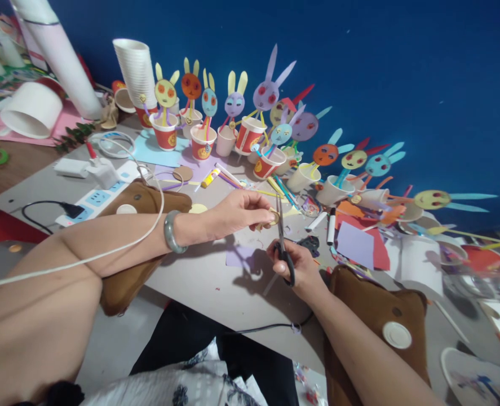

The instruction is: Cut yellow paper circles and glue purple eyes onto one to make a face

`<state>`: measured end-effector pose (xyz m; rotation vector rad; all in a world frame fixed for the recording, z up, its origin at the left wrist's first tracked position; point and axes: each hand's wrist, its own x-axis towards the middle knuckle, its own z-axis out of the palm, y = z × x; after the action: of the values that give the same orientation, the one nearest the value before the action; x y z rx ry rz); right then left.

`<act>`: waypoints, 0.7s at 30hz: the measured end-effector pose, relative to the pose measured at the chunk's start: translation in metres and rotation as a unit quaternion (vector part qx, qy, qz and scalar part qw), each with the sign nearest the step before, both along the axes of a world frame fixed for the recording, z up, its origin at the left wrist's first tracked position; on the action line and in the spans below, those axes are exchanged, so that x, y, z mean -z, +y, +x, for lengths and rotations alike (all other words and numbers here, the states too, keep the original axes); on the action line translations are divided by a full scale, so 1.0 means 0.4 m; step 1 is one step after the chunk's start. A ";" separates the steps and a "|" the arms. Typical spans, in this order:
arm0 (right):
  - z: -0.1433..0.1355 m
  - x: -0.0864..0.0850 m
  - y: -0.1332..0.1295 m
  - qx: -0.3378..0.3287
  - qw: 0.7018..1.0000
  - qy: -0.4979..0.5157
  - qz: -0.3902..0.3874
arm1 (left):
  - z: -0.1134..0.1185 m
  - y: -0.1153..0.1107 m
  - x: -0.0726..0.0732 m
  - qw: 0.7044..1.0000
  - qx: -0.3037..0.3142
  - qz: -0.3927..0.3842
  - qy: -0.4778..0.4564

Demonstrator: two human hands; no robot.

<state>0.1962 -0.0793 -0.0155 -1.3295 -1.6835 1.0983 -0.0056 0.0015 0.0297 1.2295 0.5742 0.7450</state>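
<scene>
Over the tabletop (199,282), the left hand (233,214) pinches a small paper piece (273,217) at twelve o'clock from the right hand (296,270), whose grip presses black scissors (284,248) pointing up to cut it.

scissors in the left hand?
No, the scissors are in the right hand; the left hand pinches a small paper piece.

The small tan paper piece (271,217) was mostly covered by the left hand (237,213) fingers, so its shape could not be told. The scissors (284,248) handles were hidden inside the right hand (298,269). The white tube (57,53) ran off the top edge. At the right edge the worktop (207,282) clutter was blurred.
</scene>
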 end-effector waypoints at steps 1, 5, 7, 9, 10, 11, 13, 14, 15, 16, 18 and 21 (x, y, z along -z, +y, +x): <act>0.000 0.000 0.000 -0.001 1.000 0.002 0.001 | 0.000 0.000 0.000 1.000 0.000 0.001 0.001; -0.002 -0.002 0.000 0.000 1.000 0.001 -0.003 | -0.003 -0.002 -0.006 1.000 -0.003 0.005 0.004; -0.002 -0.004 0.000 0.002 1.000 -0.003 -0.006 | -0.004 -0.003 -0.010 1.000 -0.007 0.002 0.004; -0.003 -0.006 0.000 0.002 1.000 -0.005 -0.006 | -0.004 -0.005 -0.013 1.000 -0.011 -0.002 0.005; -0.003 -0.006 0.000 0.002 1.000 -0.005 -0.006 | -0.004 -0.005 -0.014 1.000 -0.014 -0.004 0.007; -0.003 -0.006 0.000 0.002 1.000 -0.004 -0.005 | -0.004 -0.006 -0.014 1.000 -0.017 -0.005 0.010; -0.003 -0.006 0.000 0.001 1.000 -0.003 -0.007 | -0.003 -0.007 -0.016 1.000 -0.022 -0.008 0.015; -0.003 -0.005 0.000 0.001 1.000 -0.002 -0.009 | -0.003 -0.007 -0.017 1.000 -0.025 -0.009 0.016; -0.003 -0.005 0.000 0.001 1.000 -0.001 -0.010 | -0.003 -0.008 -0.018 0.999 -0.026 -0.010 0.016; -0.003 -0.004 0.000 0.000 1.000 0.000 -0.011 | -0.003 -0.008 -0.019 0.999 -0.027 -0.010 0.016; -0.002 -0.002 0.000 0.002 1.000 0.002 -0.012 | -0.003 -0.008 -0.020 0.999 -0.026 -0.010 0.019; 0.000 0.004 0.000 0.006 1.000 0.005 -0.006 | -0.003 -0.006 -0.016 1.000 -0.021 -0.005 0.015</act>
<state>0.1962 -0.0794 -0.0170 -1.3380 -1.6633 1.1070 -0.0070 -0.0010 0.0361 1.2247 0.6301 0.7589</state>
